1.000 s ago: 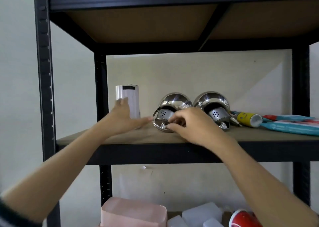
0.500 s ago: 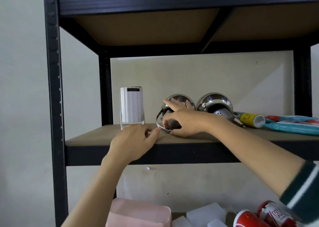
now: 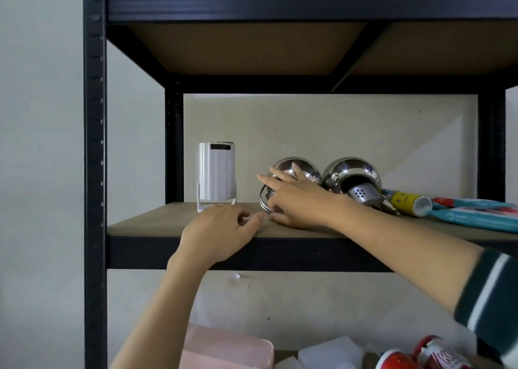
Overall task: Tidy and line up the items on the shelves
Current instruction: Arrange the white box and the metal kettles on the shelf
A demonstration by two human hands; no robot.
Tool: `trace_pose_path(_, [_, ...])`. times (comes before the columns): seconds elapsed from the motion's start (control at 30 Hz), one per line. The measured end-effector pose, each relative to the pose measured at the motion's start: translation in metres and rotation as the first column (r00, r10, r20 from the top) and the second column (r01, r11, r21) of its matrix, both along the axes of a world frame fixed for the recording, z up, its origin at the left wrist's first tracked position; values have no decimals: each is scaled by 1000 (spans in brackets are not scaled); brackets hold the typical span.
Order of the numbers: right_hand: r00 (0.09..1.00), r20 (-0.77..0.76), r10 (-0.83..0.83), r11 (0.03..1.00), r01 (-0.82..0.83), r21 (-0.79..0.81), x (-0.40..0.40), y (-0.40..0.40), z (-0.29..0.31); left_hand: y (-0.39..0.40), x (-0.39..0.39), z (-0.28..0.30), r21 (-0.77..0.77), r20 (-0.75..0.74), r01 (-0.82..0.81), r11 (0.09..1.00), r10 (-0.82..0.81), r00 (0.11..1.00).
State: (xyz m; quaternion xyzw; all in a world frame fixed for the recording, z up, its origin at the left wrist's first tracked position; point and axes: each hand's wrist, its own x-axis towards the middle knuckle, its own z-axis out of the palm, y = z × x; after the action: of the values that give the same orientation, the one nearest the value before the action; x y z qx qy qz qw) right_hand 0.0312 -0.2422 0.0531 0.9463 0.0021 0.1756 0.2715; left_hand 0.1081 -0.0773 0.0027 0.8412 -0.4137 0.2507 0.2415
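Observation:
Two shiny steel kettles lie on their sides on the wooden shelf (image 3: 157,222). My right hand (image 3: 297,197) covers the front of the left kettle (image 3: 305,169) and grips it by its round rim. The right kettle (image 3: 353,172) lies beside it, its perforated spout pointing forward. A white cylindrical device (image 3: 216,175) stands upright on a stand at the left of the shelf. My left hand (image 3: 218,231) rests on the shelf's front edge below that device, fingers loosely curled, holding nothing.
A yellow tube (image 3: 406,201) and teal-and-red packets (image 3: 476,211) lie at the shelf's right end. Black uprights (image 3: 94,172) frame the rack. Below, a pink box (image 3: 227,349), white blocks (image 3: 328,352) and red cans (image 3: 431,354) sit on the lower shelf.
My left hand has left the white device and dropped to the shelf's front edge. My right hand stays on the left kettle, its fingers now spread over the top.

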Motion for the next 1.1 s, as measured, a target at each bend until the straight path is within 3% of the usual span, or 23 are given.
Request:
trace_pose_path(0.1, [998,55,22,998,-25,55,6,-5,-3,-1,-1,0,0,-15,-10,1000,10,1000])
trace_pose_path(0.2, [977,204,68,967,-115,228,16,-12,2,2,-4,1,13,-30,-19,1000,19,999])
trace_pose_path(0.3, [940,334,74,882,-218,418,18,-17,15,3,-8,4,85,-43,-24,996,28,999])
trace_pose_path(0.47, [897,436,-64,726,-258,637,18,-24,43,3,-8,9,178,-136,6,984,18,991])
trace_pose_path(0.53, [889,438,-135,611,-274,743,22,-31,50,3,-8,10,186,-165,21,982,10,986])
trace_pose_path(0.67, [869,393,-299,171,-357,918,40,-44,63,5,-9,11,194,-181,31,980,4,984])
trace_pose_path(0.73, [867,346,-359,33,-358,933,49,-53,67,5,-10,11,192,-178,35,981,0,984])
trace_pose_path(0.83, [859,316,-403,-5,-347,938,50,-52,68,5,-11,12,195,-179,30,980,5,984])
trace_pose_path(0.97, [855,333,-398,91,-325,941,52,-52,61,5,-12,12,195,-195,39,980,-1,981])
trace_pose_path(1.1, [904,292,-314,115,-269,956,54,-53,58,4,-11,13,194,-200,42,980,-3,980])
